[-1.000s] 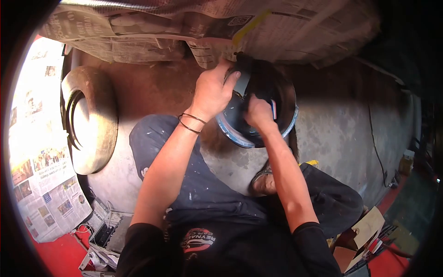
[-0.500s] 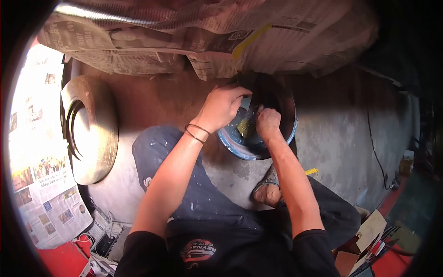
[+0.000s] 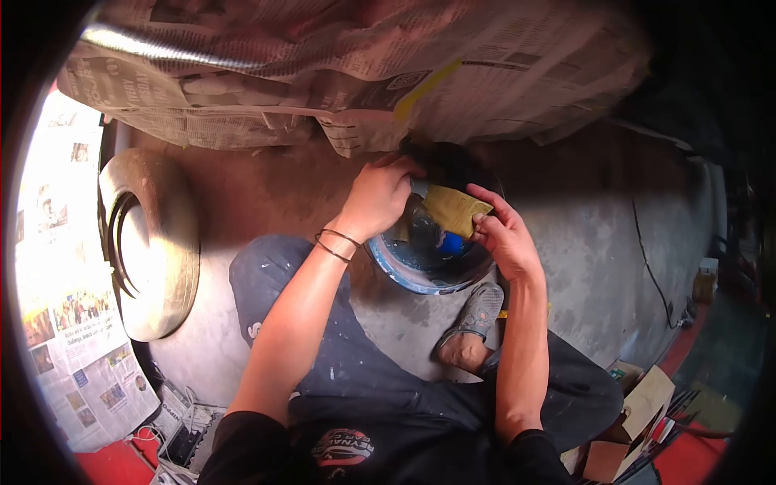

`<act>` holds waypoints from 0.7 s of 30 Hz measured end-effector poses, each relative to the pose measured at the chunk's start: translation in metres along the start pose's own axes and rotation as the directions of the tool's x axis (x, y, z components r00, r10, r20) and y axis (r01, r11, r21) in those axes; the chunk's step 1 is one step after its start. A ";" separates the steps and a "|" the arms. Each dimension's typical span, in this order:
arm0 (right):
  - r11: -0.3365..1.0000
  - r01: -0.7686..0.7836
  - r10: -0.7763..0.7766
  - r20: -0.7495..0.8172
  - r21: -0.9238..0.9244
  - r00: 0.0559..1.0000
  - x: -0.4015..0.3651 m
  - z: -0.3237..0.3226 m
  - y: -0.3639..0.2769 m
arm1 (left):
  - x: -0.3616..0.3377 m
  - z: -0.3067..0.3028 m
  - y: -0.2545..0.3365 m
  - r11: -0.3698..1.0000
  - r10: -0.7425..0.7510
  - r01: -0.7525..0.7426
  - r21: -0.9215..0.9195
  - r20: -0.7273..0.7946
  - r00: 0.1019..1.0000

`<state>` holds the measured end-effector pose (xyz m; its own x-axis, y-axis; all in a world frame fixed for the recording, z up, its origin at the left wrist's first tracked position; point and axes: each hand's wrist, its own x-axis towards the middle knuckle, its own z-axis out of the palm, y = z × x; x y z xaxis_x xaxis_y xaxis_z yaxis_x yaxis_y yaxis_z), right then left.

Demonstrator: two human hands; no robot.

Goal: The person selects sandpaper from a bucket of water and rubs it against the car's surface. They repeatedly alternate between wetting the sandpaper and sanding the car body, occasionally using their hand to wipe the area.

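Note:
My right hand [image 3: 508, 242] pinches the right end of a mustard-yellow sheet [image 3: 454, 212], which looks like sandpaper, between thumb and fingers. The sheet is held flat above a dark round basin [image 3: 402, 277] with a blue, white-smeared rim. At the basin's left side is my left hand [image 3: 378, 194], fingers curled round a small pale grey flat piece [image 3: 419, 187] that touches or overlaps the sheet's left end. The hand hides most of that piece. A bright blue object [image 3: 451, 242] shows inside the basin, partly covered by the sheet.
A newspaper-covered surface [image 3: 323, 89] overhangs the basin at the top. A tyre [image 3: 174, 242] stands at left beside newspaper sheets [image 3: 89, 323]. My sandalled foot [image 3: 473, 323] is close below the basin. A cardboard box [image 3: 647, 408] sits at lower right, and a cable [image 3: 647, 250] runs along the floor.
My right hand has come up out of the basin and opened out to the right, now with the yellow sheet. The blue object has come into sight. My left hand stays near the same spot.

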<state>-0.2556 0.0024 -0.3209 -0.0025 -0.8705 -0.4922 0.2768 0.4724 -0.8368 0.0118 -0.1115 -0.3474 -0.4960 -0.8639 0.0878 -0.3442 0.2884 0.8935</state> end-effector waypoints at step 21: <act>0.815 0.251 -0.436 -0.270 -0.522 0.858 0.011 0.063 0.014 | -0.015 0.036 -0.002 0.885 -0.218 0.279 -0.373 0.199 0.956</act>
<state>-0.1915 -0.0089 -0.3230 -0.3821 -0.9160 -0.1220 -0.2765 0.2393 -0.9307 -0.0091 -0.0840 -0.3662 -0.5571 -0.8063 -0.1985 -0.1458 -0.1403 0.9793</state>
